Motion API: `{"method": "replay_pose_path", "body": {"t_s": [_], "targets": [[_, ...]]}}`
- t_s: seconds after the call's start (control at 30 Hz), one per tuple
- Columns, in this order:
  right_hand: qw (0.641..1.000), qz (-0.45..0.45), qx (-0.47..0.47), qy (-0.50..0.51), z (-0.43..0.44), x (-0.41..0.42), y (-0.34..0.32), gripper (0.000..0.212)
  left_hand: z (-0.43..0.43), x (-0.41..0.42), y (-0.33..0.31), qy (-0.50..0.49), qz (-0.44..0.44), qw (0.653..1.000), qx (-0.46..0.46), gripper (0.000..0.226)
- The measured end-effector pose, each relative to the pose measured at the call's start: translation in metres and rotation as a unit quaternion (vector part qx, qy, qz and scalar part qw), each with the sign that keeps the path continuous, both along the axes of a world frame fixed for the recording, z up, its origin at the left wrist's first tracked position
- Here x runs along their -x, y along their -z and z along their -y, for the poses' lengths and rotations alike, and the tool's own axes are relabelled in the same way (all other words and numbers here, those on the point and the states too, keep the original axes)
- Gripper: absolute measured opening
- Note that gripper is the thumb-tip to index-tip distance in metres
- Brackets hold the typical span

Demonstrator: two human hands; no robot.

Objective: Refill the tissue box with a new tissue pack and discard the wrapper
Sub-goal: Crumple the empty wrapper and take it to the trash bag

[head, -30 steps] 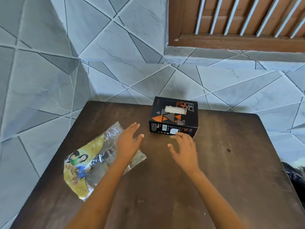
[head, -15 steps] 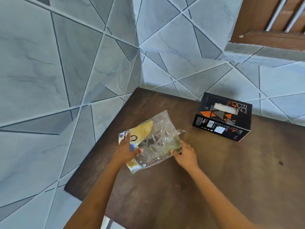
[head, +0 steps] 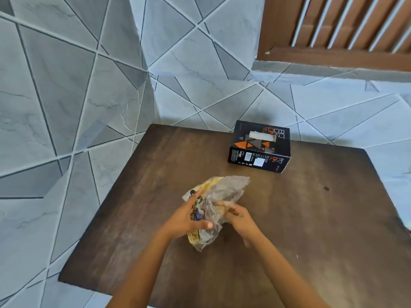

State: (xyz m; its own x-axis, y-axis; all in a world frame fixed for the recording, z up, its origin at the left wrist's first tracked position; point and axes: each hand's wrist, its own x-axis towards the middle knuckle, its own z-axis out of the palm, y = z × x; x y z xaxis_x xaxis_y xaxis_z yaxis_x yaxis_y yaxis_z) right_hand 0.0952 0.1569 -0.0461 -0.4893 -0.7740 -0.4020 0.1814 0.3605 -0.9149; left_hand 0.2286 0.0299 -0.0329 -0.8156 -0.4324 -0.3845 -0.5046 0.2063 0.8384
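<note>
A black tissue box (head: 259, 146) with orange and grey triangles stands at the back of the dark wooden table (head: 311, 218); white tissue shows in its top slot. In front of it, near the table's middle, a crumpled clear and yellow plastic wrapper (head: 224, 192) is bunched up off the table top. My left hand (head: 189, 216) grips its left side, thumb across the plastic. My right hand (head: 239, 218) pinches its right side. Both hands are closed on the wrapper and nearly touch each other.
Grey tiled walls with diagonal lines meet in a corner behind the table's left and back edges. A brown wooden window frame (head: 333, 56) with white bars sits at the upper right. A small dark spot (head: 326, 188) marks the table to the right.
Both hands left the tissue box, took hold of the flat wrapper at the left, and have now gathered it into a crumpled bunch near the table's middle.
</note>
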Motion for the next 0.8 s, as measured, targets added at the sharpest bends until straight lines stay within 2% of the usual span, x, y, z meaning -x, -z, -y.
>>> {"method": "replay_pose_path", "body": {"t_s": [0.13, 0.2, 0.27, 0.3, 0.33, 0.4, 0.43, 0.47, 0.57, 0.6, 0.67, 0.73, 0.8], "targets": [[0.996, 0.08, 0.04, -0.016, -0.032, 0.006, -0.013, 0.033, -0.024, 0.028, -0.011, 0.001, -0.042, 0.996, 0.073, 0.069], [0.996, 0.084, 0.042, -0.001, -0.048, 0.01, -0.018, 0.03, -0.033, 0.038, -0.012, -0.017, -0.065, 0.993, 0.1, 0.054], [0.997, 0.025, 0.036, 0.059, -0.063, 0.013, -0.021, 0.024, -0.042, 0.046, -0.015, -0.041, -0.078, 0.986, 0.139, 0.044], [0.993, -0.033, 0.026, 0.11, -0.071, 0.014, -0.022, 0.025, -0.046, 0.049, -0.016, -0.056, -0.081, 0.981, 0.164, 0.041], [0.98, -0.108, 0.009, 0.167, -0.079, 0.015, -0.023, 0.034, -0.049, 0.051, -0.016, -0.071, -0.08, 0.977, 0.183, 0.039], [0.939, -0.258, -0.003, 0.229, -0.094, 0.017, -0.031, 0.07, -0.055, 0.056, -0.018, -0.09, -0.055, 0.972, 0.21, 0.034], [0.929, -0.302, 0.017, 0.213, -0.096, 0.02, -0.036, 0.086, -0.057, 0.059, -0.019, -0.093, -0.042, 0.97, 0.22, 0.032], [0.928, -0.326, 0.038, 0.178, -0.098, 0.022, -0.041, 0.094, -0.059, 0.063, -0.02, -0.089, -0.035, 0.969, 0.229, 0.029], [0.93, -0.355, 0.059, 0.069, -0.091, 0.029, -0.051, 0.075, -0.065, 0.074, -0.028, -0.076, -0.062, 0.966, 0.24, 0.031], [0.935, -0.347, 0.053, 0.045, -0.089, 0.03, -0.051, 0.071, -0.067, 0.076, -0.033, -0.092, -0.081, 0.972, 0.201, 0.034], [0.959, -0.28, 0.055, 0.007, -0.09, 0.03, -0.049, 0.075, -0.075, 0.08, -0.046, -0.148, -0.12, 0.981, 0.04, 0.04], [0.981, -0.167, 0.095, -0.005, -0.094, 0.028, -0.049, 0.086, -0.08, 0.083, -0.055, -0.175, -0.139, 0.969, -0.1, 0.032], [0.987, -0.089, 0.136, -0.002, -0.101, 0.029, -0.052, 0.085, -0.082, 0.083, -0.061, -0.169, -0.149, 0.956, -0.188, 0.023]]}}
